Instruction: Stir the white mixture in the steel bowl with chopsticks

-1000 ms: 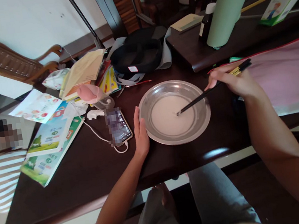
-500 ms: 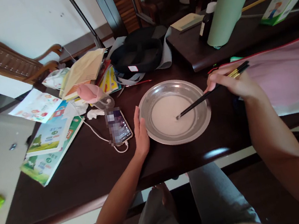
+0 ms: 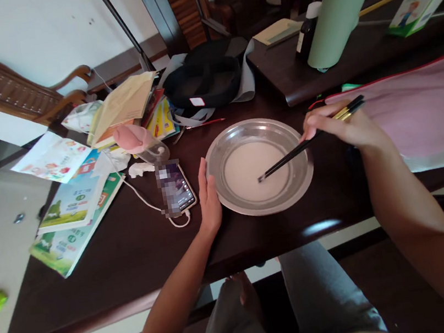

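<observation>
Two hands are at work over one metal bowl (image 3: 302, 183), which sits on the table (image 3: 137, 268) between them. The right hand (image 3: 335, 124) grips two black, gold-banded chopsticks (image 3: 287, 158), closed around them towards the upper ends; their tips, close together, dip into the white liquid (image 3: 244, 174) to the left of that grip. The left hand (image 3: 210, 204) grasps nothing: its fingers are straight, laid along the bowl's left edge.

Just left of the left hand lies one phone (image 3: 182, 186) with one white cable (image 3: 181, 226) plugged in. Farther left are two green-and-white booklets (image 3: 73, 205), overlapping, under one printed sheet (image 3: 54, 161). Beyond the left hand lies one red pencil (image 3: 211, 122), and behind it one black bag (image 3: 209, 82). Beyond the right grip stand one dark bottle (image 3: 305, 40), one green roll (image 3: 341, 15) and one carton (image 3: 418, 9); one pink pouch (image 3: 426, 113) lies to its right.

The booklets and carton bear printed characters, too blurred to read, as is the bag's single white label (image 3: 197, 101). No brand is legible.
</observation>
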`<state>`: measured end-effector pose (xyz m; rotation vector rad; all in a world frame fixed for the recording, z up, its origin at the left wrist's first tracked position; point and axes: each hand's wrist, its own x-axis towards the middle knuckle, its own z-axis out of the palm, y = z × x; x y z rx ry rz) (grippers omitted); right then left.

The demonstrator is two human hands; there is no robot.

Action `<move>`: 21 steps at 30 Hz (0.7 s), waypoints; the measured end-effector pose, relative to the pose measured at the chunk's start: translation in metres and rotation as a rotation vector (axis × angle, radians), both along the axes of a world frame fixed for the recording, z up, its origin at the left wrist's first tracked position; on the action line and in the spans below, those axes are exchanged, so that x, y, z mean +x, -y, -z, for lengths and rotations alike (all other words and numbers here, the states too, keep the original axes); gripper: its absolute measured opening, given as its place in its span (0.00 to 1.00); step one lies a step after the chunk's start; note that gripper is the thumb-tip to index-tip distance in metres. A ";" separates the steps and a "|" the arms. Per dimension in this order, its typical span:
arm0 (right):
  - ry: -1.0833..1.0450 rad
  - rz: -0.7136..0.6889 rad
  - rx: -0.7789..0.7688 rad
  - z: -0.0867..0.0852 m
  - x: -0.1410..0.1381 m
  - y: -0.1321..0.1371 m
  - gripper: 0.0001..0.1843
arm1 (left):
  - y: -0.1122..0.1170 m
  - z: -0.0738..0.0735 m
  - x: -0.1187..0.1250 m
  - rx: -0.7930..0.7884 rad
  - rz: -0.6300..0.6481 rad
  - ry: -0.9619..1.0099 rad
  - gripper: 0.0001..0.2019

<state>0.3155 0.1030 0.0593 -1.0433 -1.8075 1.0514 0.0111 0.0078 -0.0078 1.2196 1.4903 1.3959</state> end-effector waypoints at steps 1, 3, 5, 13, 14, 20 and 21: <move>0.028 -0.044 -0.011 0.000 -0.003 0.002 0.17 | 0.000 0.000 0.000 0.000 -0.001 -0.003 0.30; 0.065 -0.086 -0.007 0.001 -0.009 0.003 0.15 | 0.001 -0.001 0.000 0.000 0.000 -0.009 0.30; 0.080 -0.038 0.017 0.002 -0.011 0.002 0.15 | 0.001 -0.001 0.000 0.002 0.002 -0.005 0.30; 0.009 0.030 0.009 -0.001 -0.001 0.001 0.18 | 0.000 0.003 -0.002 0.008 -0.001 0.007 0.30; 0.031 -0.029 -0.005 0.000 -0.003 0.002 0.17 | 0.000 0.003 -0.001 0.006 0.000 0.007 0.30; 0.080 0.034 0.041 0.004 -0.008 0.000 0.16 | 0.001 -0.001 0.000 0.000 -0.001 -0.016 0.30; 0.073 0.086 0.049 0.003 -0.006 -0.001 0.17 | 0.001 -0.001 0.000 0.001 -0.001 -0.016 0.30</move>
